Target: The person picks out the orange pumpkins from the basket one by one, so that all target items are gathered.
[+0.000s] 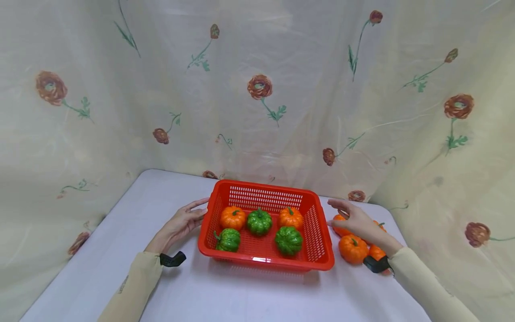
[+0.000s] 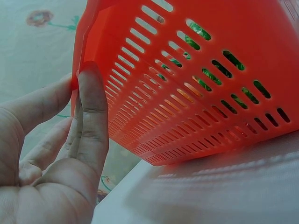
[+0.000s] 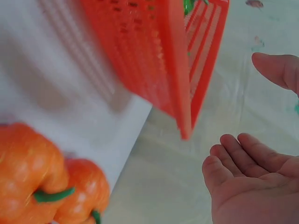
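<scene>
Hovering clear of basket rim: right hand.

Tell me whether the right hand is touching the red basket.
Apart. The right wrist view shows it: pale curtain is visible between the fingertips of the right hand and the rim of the red basket.

red basket; orange pumpkins, green pumpkins; cream curtain, rust-red flowers.

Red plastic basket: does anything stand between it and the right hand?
Nothing visible does: a clear gap separates the right hand from the red plastic basket. The orange ribbed pumpkins outside it lie lower, off that path.
</scene>
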`<state>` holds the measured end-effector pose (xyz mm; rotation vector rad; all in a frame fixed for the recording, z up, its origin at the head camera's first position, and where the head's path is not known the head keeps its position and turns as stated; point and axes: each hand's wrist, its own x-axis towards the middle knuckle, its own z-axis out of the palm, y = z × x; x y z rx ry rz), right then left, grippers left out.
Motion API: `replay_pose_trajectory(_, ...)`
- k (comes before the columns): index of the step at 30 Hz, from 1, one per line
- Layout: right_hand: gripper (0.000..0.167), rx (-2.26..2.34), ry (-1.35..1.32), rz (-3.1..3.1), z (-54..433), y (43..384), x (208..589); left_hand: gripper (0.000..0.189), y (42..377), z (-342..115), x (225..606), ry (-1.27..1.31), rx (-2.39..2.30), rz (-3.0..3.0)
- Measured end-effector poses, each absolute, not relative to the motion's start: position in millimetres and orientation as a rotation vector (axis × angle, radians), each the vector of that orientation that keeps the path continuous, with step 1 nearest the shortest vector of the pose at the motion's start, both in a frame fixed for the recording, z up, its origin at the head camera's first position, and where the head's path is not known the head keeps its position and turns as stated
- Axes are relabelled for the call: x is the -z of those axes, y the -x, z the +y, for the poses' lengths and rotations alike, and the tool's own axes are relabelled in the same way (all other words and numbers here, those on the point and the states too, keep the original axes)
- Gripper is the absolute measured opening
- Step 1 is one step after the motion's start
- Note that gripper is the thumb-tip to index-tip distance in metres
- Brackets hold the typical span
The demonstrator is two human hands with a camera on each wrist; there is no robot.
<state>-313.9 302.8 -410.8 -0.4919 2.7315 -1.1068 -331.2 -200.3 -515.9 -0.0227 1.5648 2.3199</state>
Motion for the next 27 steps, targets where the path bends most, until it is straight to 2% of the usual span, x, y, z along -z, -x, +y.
replay_pose_trajectory(8,0.071,1.025,0.596,2.671,271.8,336.1,415.5,0.059,331.3,-200.9,515.4,0.003,-2.325,1.557)
replay_pose_trajectory(15,0.075,0.898,0.553,2.617,252.4,354.0,414.0,0.056,332.2,-201.7,515.6,-0.01,-2.319,1.572)
replay_pose_trajectory(22,0.069,0.792,0.52,2.579,229.6,371.3,425.7,0.058,332.8,-202.0,516.8,0.018,-2.323,1.582)
replay_pose_trajectory(27,0.072,0.723,0.512,2.536,216.5,378.8,431.9,0.06,333.0,-202.2,518.3,0.019,-2.328,1.58)
